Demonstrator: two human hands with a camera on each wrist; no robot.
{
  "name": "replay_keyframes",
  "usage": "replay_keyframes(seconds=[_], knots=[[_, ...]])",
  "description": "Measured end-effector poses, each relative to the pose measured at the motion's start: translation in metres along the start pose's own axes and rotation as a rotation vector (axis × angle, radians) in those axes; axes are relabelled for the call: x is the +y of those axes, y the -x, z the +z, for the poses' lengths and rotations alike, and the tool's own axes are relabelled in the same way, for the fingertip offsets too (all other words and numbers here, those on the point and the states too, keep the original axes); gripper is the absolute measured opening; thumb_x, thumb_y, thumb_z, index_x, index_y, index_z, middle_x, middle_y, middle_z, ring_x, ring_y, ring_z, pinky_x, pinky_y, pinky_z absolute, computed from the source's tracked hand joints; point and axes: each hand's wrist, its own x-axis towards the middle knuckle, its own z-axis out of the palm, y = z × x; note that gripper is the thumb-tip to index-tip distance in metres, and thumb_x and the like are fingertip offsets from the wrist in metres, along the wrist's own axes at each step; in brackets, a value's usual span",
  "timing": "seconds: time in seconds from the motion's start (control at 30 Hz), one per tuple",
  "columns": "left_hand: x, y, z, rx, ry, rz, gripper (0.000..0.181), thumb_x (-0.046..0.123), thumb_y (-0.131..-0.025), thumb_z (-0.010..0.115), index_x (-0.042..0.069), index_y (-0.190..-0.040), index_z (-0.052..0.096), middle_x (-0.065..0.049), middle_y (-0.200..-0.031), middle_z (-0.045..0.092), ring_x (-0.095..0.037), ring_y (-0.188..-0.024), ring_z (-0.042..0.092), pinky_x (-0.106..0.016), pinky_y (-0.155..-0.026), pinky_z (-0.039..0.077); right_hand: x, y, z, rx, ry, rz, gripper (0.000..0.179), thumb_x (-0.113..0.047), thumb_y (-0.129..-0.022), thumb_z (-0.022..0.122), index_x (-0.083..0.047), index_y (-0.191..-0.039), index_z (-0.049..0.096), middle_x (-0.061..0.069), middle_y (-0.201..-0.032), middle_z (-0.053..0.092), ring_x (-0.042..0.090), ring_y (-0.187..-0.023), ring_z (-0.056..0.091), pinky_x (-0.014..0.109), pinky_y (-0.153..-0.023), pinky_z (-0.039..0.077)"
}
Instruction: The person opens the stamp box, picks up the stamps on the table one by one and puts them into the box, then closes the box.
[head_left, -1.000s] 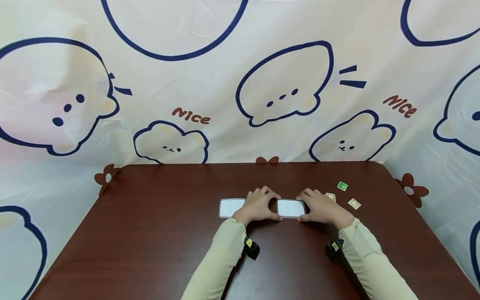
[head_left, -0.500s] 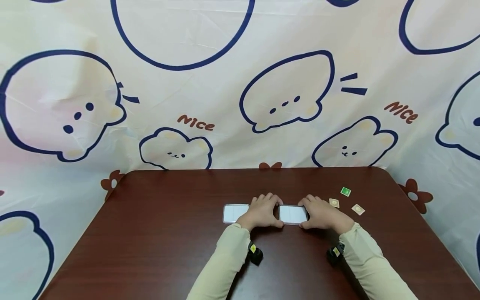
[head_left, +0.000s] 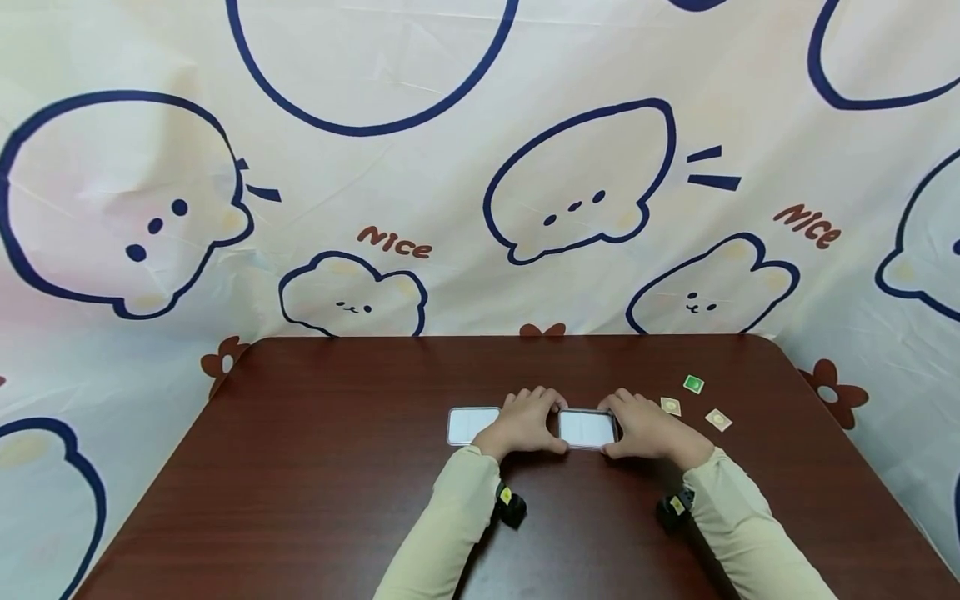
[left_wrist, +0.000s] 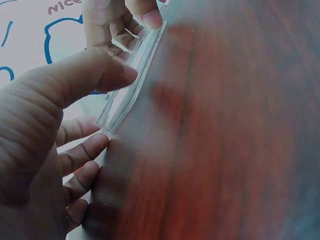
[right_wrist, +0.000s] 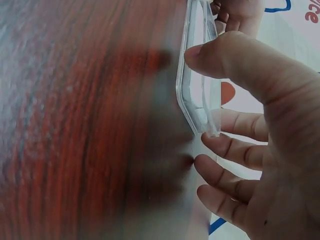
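The left hand (head_left: 522, 423) and right hand (head_left: 647, 428) are pinching, between thumb and fingers, opposite ends of a clear plastic, white-filled rectangular case (head_left: 587, 428), which is sitting right of centre in the head view's lower half. Left of it, a similar clear-edged white rectangle (head_left: 469, 426) is lying partly behind the left hand, while a small green square card (head_left: 693, 384) and two small beige square cards (head_left: 718, 419) are resting at centre right on the glossy reddish-brown table (head_left: 300, 467).
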Motion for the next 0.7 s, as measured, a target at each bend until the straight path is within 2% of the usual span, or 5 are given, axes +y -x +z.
replay_keyframes(seconds=[0.23, 0.4, 0.7], knots=[[0.002, 0.001, -0.003, -0.014, 0.022, -0.001, 0.064, 0.050, -0.074, 0.078, 0.024, -0.127, 0.054, 0.008, -0.113, 0.054, -0.013, -0.103, 0.046, -0.031, -0.088, 0.033, 0.005, 0.011, -0.009, 0.063, -0.047, -0.009, 0.056, -0.031, -0.074, 0.078, 0.001, -0.115, 0.057, 0.010, -0.104, 0.054, 0.017, -0.083, 0.051, 0.036, -0.073, 0.044], [0.003, 0.001, -0.003, -0.019, 0.009, 0.001, 0.061, 0.049, -0.074, 0.078, 0.025, -0.126, 0.056, 0.008, -0.114, 0.053, -0.013, -0.103, 0.046, -0.031, -0.088, 0.033, 0.010, 0.021, -0.013, 0.067, -0.035, 0.016, 0.056, -0.035, -0.077, 0.076, -0.001, -0.116, 0.057, 0.009, -0.105, 0.055, 0.017, -0.084, 0.049, 0.037, -0.074, 0.041], [0.002, -0.003, -0.002, -0.006, -0.006, -0.001, 0.054, 0.049, -0.077, 0.076, 0.026, -0.122, 0.057, 0.007, -0.112, 0.053, -0.012, -0.101, 0.045, -0.031, -0.086, 0.033, 0.012, 0.043, -0.011, 0.089, -0.017, -0.034, 0.055, -0.035, -0.076, 0.078, -0.001, -0.115, 0.058, 0.007, -0.106, 0.056, 0.015, -0.087, 0.049, 0.033, -0.074, 0.046]])
